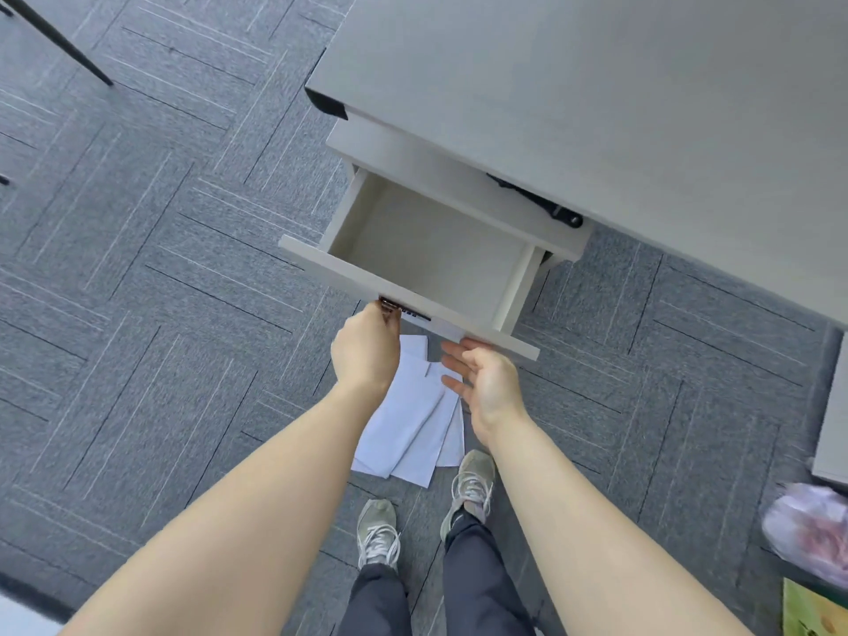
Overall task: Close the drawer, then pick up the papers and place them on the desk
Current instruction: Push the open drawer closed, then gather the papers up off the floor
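A pale grey drawer (348, 277) stands pulled out from under the grey desk (596, 84), and its inside is bare. My left hand (367, 348) is curled against the drawer's front edge at the small dark handle (404, 309); whether it grips the handle I cannot tell. My right hand (486, 383) is open, its fingertips just under the front panel toward its right end. Several white papers (408, 429) lie overlapped on the carpet below both hands, partly hidden by them.
Grey patterned carpet (160, 291) covers the floor. My two feet in grey sneakers (472, 484) stand just behind the papers. A plastic bag (812, 530) and a green box lie at the right edge. A black chair leg (59, 43) crosses the upper left.
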